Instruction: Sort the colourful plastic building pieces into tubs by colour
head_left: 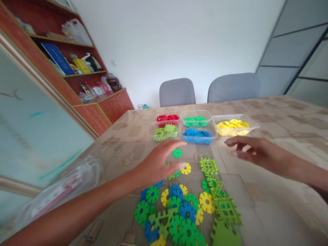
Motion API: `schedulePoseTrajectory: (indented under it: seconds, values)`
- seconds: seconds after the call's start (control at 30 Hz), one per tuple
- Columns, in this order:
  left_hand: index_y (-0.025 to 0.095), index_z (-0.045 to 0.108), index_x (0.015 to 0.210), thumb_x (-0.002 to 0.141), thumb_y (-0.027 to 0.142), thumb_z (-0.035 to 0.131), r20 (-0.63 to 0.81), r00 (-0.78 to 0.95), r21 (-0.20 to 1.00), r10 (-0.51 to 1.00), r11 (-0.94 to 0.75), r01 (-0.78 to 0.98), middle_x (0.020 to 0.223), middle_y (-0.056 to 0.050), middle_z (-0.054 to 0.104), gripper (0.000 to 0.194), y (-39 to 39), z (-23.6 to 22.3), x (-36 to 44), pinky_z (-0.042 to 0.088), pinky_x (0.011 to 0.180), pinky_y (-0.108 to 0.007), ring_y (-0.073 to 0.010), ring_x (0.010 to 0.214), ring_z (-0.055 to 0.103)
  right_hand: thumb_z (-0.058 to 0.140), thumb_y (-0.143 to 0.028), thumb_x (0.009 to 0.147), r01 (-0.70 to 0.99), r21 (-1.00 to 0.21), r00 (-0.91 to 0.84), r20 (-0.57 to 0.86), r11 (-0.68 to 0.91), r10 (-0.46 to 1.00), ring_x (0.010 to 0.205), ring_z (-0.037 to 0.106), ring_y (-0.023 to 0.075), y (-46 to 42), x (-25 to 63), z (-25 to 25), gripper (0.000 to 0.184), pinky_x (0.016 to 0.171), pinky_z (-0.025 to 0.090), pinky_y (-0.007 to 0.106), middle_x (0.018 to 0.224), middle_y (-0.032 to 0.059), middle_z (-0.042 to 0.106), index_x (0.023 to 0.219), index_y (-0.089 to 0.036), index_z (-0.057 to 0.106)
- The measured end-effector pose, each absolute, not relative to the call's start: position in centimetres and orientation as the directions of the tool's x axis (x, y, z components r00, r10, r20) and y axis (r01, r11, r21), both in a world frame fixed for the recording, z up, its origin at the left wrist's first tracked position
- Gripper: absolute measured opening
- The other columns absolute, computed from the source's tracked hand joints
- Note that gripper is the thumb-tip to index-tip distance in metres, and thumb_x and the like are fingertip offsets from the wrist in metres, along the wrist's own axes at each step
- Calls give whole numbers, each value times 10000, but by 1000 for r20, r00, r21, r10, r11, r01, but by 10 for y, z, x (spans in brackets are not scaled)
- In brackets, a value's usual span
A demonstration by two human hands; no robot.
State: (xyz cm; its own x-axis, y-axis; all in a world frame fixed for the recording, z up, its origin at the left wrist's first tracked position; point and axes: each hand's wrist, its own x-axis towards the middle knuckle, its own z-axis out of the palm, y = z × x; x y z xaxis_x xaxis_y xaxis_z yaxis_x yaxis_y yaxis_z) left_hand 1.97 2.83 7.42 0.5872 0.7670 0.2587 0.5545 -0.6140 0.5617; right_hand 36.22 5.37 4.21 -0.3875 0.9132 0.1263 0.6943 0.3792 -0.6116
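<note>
My left hand (pixel 160 162) hovers above the table with thumb and fingers apart and nothing between them, near a small green notched disc (pixel 177 152) and a yellow notched disc (pixel 186 168). On the right, my right hand (pixel 253 152) is raised over the table, fingers curved and apart, close to the clear tub of yellow discs (pixel 232 124). Below and between the hands lies a loose pile of notched discs in green (pixel 188 230), blue (pixel 188 211) and yellow (pixel 206 202). Light-green square lattice pieces (pixel 227 209) form a line along its right side.
Several clear tubs hold red pieces (pixel 167 118), light-green pieces (pixel 166 131), green discs (pixel 196 121) and blue discs (pixel 197 134). A clear plastic container (pixel 64 191) sits at the left. Two grey chairs (pixel 177 92) stand behind the table (pixel 276 119); a wooden shelf unit (pixel 87 75) is at left.
</note>
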Motion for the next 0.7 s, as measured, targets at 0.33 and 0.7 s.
schedulePoseTrajectory:
  seconds: [0.33, 0.7]
  values:
    - [356, 161, 1496, 893, 443, 576, 114, 655, 192, 747, -664, 723, 1575, -103, 151, 738, -99, -38, -42, 196, 1082, -633, -411, 1404, 193, 796, -308, 626, 589, -426, -736, 66, 686, 673, 1299, 366, 486, -59, 283, 8, 995, 890, 477, 613, 1537, 67, 306, 1463, -423, 270]
    - [300, 256, 1460, 918, 522, 487, 170, 699, 445, 694, -687, 574, 1575, -90, 172, 630, -57, -5, -1, 240, 1120, -565, -343, 1423, 180, 586, -323, 885, 601, -519, -653, 119, 607, 748, 1057, 611, 294, -8, 272, 16, 348, 913, 496, 446, 1189, 128, 646, 1221, -234, 605]
